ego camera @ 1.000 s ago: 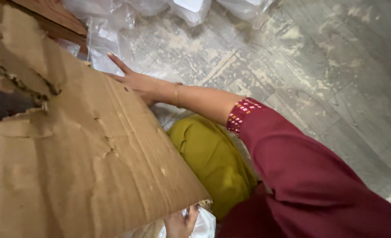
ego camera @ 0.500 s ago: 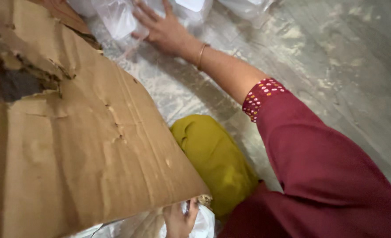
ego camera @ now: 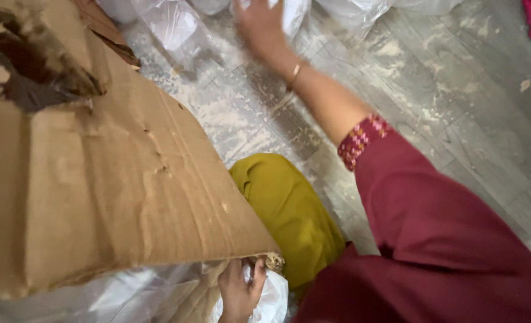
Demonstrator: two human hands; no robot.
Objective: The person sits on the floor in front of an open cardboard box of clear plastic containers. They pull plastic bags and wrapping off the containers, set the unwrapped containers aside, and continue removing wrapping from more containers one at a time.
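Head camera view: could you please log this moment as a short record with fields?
Right hand: stretched out to the clear plastic bags of white contents on the dusty grey floor; grip blurred.
Left hand: fingers closed on a crumpled white plastic bag under the torn brown cardboard sheet.
Clothing: maroon sleeve with patterned cuff, mustard-yellow fabric.

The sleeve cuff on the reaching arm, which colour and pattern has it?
The cuff has a pink and red woven diamond-like pattern, seen in the head view.

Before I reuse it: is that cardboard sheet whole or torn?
Torn: the cardboard sheet has a ragged dark hole near its upper left and creases across it.
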